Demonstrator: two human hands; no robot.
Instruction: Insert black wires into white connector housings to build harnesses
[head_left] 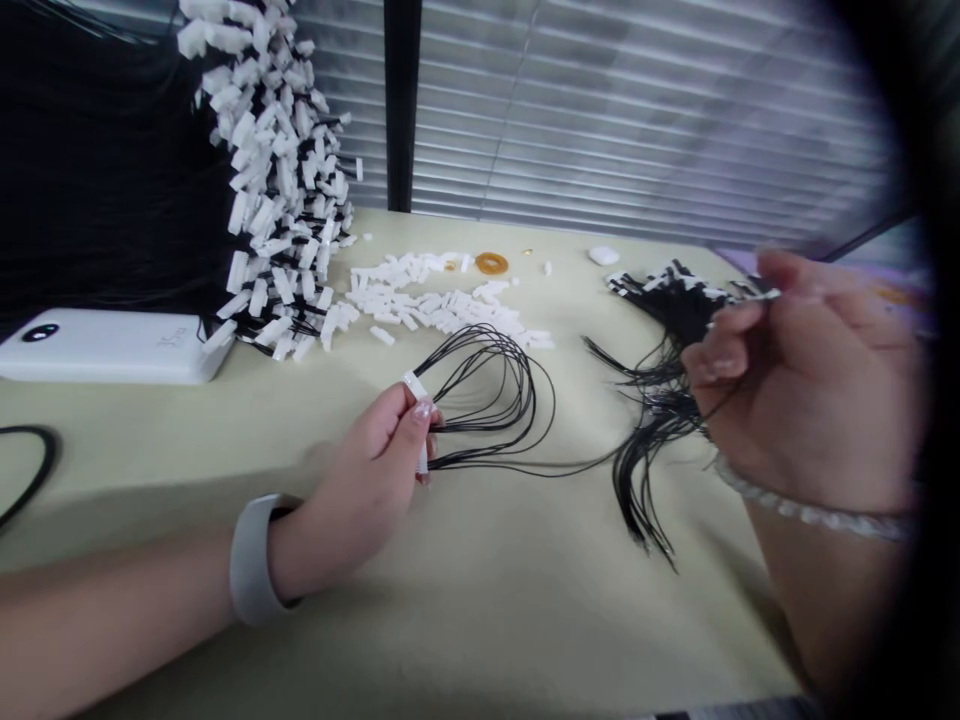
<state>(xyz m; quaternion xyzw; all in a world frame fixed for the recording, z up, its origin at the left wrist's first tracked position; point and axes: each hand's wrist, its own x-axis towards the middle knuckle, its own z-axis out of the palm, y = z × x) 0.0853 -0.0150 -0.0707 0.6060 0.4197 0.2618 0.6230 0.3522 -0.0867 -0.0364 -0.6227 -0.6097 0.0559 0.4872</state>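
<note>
Head view: left hand [384, 440] holds one connector [413, 384], right hand [825, 375] one wire [771, 295].

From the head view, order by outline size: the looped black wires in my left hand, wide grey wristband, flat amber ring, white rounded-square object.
1. Looped black wires
2. Wide grey wristband
3. Flat amber ring, white rounded-square object: too alike

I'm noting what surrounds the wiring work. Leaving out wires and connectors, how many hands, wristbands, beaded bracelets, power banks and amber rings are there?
Hands: 2 (left hand, right hand)
Grey wristband: 1
Beaded bracelet: 1
White power bank: 1
Amber ring: 1
Total: 6
</note>
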